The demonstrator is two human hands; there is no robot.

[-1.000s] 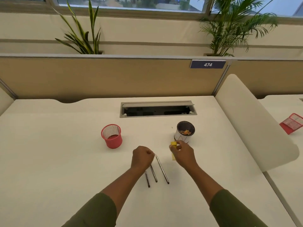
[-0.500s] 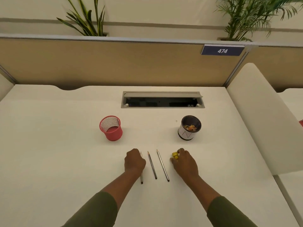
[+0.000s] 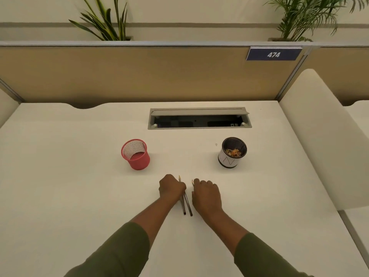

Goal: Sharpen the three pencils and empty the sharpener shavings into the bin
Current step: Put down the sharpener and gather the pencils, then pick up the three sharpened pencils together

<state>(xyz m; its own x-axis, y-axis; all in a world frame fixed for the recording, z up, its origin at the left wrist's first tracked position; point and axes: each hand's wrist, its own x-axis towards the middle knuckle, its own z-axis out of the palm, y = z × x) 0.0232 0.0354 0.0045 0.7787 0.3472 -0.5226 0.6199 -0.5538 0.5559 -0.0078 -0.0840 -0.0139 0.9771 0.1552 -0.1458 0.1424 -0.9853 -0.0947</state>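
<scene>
The left hand (image 3: 172,187) is curled around 2 pencils (image 3: 185,203) lying on the desk (image 3: 60,176). The right hand (image 3: 206,193) is curled over a 3rd pencil tip (image 3: 192,182). The bin (image 3: 232,152) with shavings stands far right. A loose squeeze could let pencils roll away.

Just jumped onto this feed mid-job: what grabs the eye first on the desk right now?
Two hands meet at the desk's near centre, the left hand and right hand closing over the pencils lying between them. Behind them stand a red mesh cup on the left and a dark bin on the right, orange shavings already inside it.
</scene>
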